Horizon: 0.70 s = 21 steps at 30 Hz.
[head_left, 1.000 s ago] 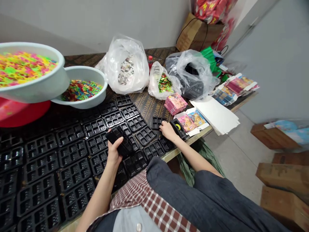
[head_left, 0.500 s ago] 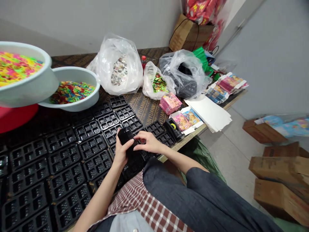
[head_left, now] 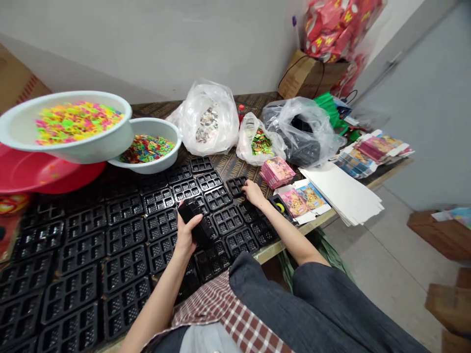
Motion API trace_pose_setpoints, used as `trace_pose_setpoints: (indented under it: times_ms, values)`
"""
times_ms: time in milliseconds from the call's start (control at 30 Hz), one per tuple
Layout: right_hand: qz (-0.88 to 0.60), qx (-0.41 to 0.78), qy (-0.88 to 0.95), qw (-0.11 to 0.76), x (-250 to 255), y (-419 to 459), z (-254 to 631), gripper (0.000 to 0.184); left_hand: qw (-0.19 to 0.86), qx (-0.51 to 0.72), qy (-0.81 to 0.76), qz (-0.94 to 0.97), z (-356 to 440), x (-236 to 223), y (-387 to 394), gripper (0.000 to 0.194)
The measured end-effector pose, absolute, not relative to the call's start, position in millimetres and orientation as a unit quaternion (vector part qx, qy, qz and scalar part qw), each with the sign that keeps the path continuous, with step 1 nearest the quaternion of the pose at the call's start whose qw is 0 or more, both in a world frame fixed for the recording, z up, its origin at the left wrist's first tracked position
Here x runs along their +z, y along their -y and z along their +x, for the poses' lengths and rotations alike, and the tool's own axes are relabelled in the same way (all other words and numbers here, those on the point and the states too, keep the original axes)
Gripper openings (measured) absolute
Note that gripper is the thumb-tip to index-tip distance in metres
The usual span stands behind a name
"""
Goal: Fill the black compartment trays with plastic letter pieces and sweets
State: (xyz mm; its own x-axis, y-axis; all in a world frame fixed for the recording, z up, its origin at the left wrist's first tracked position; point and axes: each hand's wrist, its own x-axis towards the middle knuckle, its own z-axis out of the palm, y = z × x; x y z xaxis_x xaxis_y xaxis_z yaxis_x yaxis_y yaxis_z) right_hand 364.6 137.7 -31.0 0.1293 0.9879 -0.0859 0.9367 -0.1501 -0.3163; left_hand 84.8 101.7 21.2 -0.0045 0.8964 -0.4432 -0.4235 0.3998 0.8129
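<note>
My left hand [head_left: 184, 236] is wrapped round a stack of black plastic trays [head_left: 198, 230], holding it tilted above the table. My right hand [head_left: 253, 193] reaches forward and pinches the right edge of a single black compartment tray [head_left: 234, 186], which lies on or just above the dark table top. Rows of similar black trays [head_left: 125, 230] cover the table to the left and in front of me. To the right of that tray is a block of pink printed cards or boxes [head_left: 277, 171]. A tape dispenser with yellow tape [head_left: 280, 207] sits near my right forearm.
Tubs of small colourful pieces [head_left: 91, 152] [head_left: 162, 164] stand at the left. Behind are plastic bags [head_left: 224, 105] [head_left: 257, 159] [head_left: 320, 115] with contents. White sheets [head_left: 342, 196] and printed cartons [head_left: 371, 152] lie along the right edge; cardboard boxes [head_left: 449, 309] are on the floor.
My right hand has left the stack in my left hand and moved forward and right with one tray. The view has turned leftward; my left hand still holds the stack.
</note>
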Motion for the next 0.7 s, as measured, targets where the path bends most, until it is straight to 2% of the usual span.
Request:
trace_pose_setpoints:
  times_ms: [100,167,267,367,433,500,600,633,700]
  values:
    - [-0.73,0.127,0.665,0.09,-26,-123,357,0.026,0.664,0.496,-0.513,0.224,81,20,-105,0.089]
    - [-0.7,0.138,0.68,0.167,-17,-111,336,0.022,0.662,0.495,-0.514,0.229,84,18,-106,0.09]
    - [-0.585,0.266,0.689,0.335,1,-96,292,0.018,0.672,0.487,-0.496,0.257,97,14,-104,0.094]
    - [-0.49,0.386,0.669,0.404,15,-88,258,0.022,0.69,0.481,-0.47,0.27,107,12,-101,0.095]
    - [-0.464,0.416,0.664,0.413,19,-91,254,0.023,0.682,0.493,-0.463,0.277,107,11,-101,0.095]
    - [-0.466,0.393,0.673,0.419,18,-104,265,0.021,0.663,0.513,-0.47,0.275,100,12,-104,0.093]
    - [-0.563,0.242,0.673,0.414,8,-143,302,0.012,0.645,0.526,-0.501,0.237,87,15,-110,0.086]
    - [-0.611,0.185,0.668,0.382,3,-158,315,0.012,0.643,0.526,-0.511,0.222,83,17,-111,0.084]
    - [-0.691,0.115,0.663,0.263,-5,-183,339,0.013,0.645,0.522,-0.521,0.2,78,21,-113,0.082]
